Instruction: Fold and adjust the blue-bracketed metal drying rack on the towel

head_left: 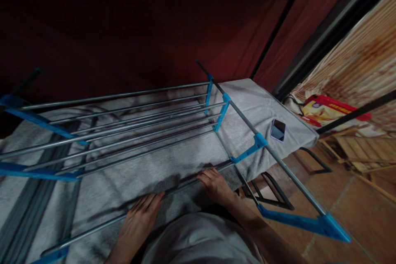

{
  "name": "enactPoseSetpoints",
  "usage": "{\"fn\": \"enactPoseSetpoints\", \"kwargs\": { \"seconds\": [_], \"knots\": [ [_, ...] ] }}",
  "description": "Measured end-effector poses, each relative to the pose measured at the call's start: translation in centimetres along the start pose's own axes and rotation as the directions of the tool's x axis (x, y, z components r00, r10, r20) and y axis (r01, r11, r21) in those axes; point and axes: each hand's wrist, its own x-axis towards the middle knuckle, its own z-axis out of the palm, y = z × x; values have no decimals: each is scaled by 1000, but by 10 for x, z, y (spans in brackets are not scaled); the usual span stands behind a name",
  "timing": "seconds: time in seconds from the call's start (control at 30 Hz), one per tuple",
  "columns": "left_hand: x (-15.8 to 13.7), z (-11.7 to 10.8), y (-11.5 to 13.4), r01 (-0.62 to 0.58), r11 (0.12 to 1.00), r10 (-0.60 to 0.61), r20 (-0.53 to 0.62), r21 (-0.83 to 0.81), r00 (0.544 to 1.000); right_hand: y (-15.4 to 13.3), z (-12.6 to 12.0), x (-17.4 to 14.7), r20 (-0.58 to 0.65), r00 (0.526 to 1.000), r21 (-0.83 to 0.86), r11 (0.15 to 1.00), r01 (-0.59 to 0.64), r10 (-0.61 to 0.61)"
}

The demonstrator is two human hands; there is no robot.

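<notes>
A clothes drying rack [173, 116] of grey metal rods and blue plastic joints lies partly assembled on a grey cloth. Along the near edge runs a metal rod [93, 229], and both of my hands are on it. My left hand [139, 220] is closed over its middle, the fingers pointing away from me. Farther right, my right hand [216, 186] curls over the same rod, close to a blue joint [249, 149]. My palms hide the parts of the rod beneath them. A long side tube [291, 175] slants past my right forearm to a blue end piece [335, 227].
The grey cloth [244, 90] covers the table. A phone [278, 130] lies on it at right; several loose grey tubes [34, 198] lie at left. Black chair frames [275, 194] stand by the table. A red and yellow package [331, 111] and wooden slatted furniture [365, 152] are farther right.
</notes>
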Motion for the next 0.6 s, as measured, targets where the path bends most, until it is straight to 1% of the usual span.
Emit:
{"fn": "enactPoseSetpoints", "kwargs": {
  "seconds": [0.1, 0.23, 0.4, 0.5, 0.6],
  "knots": [
    [3, -4, -1, -17, 1000, 17, 26, 13, 1000, 1, -1, 0, 8, 1000, 11, 1000, 9, -9],
    [10, -17, -2, -60, 997, 57, 61, 47, 996, 2, -1, 4, -12, 1000, 16, 1000, 21, -20],
    [19, -33, 0, -110, 990, 109, 10, 92, 994, 4, -4, 10, -46, 999, 31, 999, 11, -9],
    [26, -47, 10, -76, 991, 74, 23, 112, 997, 5, -6, 11, -81, 997, 46, 999, -1, 5],
    [34, -69, 29, -38, 993, 27, 95, 114, 995, 6, -5, 7, -112, 994, 67, 998, 3, 5]
  ]
}}
